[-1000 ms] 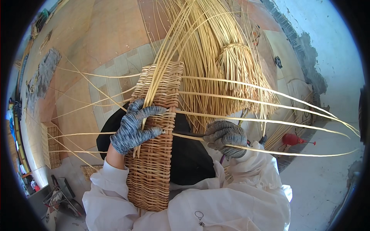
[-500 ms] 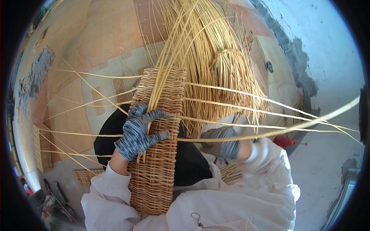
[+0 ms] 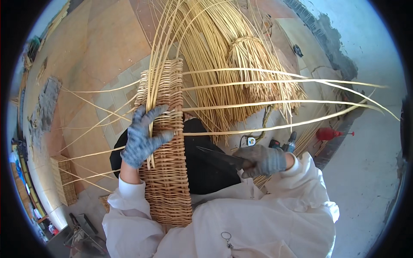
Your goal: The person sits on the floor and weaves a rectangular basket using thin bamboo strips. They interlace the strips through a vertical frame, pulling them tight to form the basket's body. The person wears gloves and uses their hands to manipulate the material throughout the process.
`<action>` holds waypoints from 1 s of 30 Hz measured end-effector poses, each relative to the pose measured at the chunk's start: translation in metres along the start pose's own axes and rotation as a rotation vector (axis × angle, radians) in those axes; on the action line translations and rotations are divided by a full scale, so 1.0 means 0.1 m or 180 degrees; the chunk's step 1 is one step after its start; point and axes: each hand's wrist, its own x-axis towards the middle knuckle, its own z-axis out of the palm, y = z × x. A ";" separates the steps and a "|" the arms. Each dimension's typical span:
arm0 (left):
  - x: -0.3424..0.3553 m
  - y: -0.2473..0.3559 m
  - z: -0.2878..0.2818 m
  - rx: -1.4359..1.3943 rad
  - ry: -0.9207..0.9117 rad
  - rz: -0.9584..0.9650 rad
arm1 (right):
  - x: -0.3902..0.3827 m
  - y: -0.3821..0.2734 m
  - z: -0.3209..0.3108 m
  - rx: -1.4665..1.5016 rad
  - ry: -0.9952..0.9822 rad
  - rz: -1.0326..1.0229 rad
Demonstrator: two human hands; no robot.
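Observation:
A long woven wicker panel lies upright in front of me across my dark-covered lap. Light wicker rods stick out from both its sides. My left hand, in a grey knitted glove, grips the panel at its left edge, thumb and forefinger spread across the weave. A bunch of loose rods runs lengthwise over the panel and passes under this hand. To the right of the panel, my gloved right hand is closed round the handle of a dark pointed knife-like blade. Its tip points left toward the panel; motion blurs it a little.
A big bundle of wicker rods lies beyond the panel. On the floor at right are a red tool with a thin spout and a cordless drill. A woven wicker piece stands at left. A wall rises at right.
My right hand has come up from beneath the rods and now shows the pointed blade. The panel has shifted left and up in view, with my left hand still on it.

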 end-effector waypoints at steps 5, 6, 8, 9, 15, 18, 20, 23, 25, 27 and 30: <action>-0.48 0.21 -0.12 0.0624 -0.0836 0.0431 | -0.18 -0.29 0.14 0.0330 0.0443 0.0353; -0.51 0.19 -0.07 0.0610 -0.0731 0.0501 | -0.16 -0.29 0.19 0.0595 0.0409 0.0380; -0.55 0.13 -0.01 0.0508 -0.0488 0.0571 | -0.13 -0.28 0.29 0.1124 0.0332 0.0424; -0.56 0.11 0.01 0.0525 -0.0451 0.0604 | -0.11 -0.29 0.30 0.1178 0.0287 0.0457; -0.57 0.09 0.04 0.0498 -0.0324 0.0652 | -0.03 -0.32 0.27 0.0971 0.0322 0.0473; -0.57 0.08 0.05 0.0430 -0.0293 0.0649 | -0.03 -0.28 0.30 0.0943 0.0351 0.0393; -0.57 0.08 0.06 0.0388 -0.0259 0.0648 | -0.01 -0.39 0.23 0.1021 0.0018 0.0747; -0.56 0.06 0.06 0.0376 -0.0242 0.0668 | -0.02 -0.27 0.45 0.1321 0.0755 0.0168; -0.57 0.06 0.07 0.0397 -0.0205 0.0677 | -0.06 -0.34 0.58 0.1992 0.0910 0.0462; -0.58 0.08 0.08 0.0448 -0.0174 0.0691 | -0.08 -0.41 0.73 0.2429 0.1134 0.0742; -0.58 0.12 0.11 0.0578 -0.0124 0.0717 | -0.08 -0.49 0.92 0.2612 0.1560 0.0950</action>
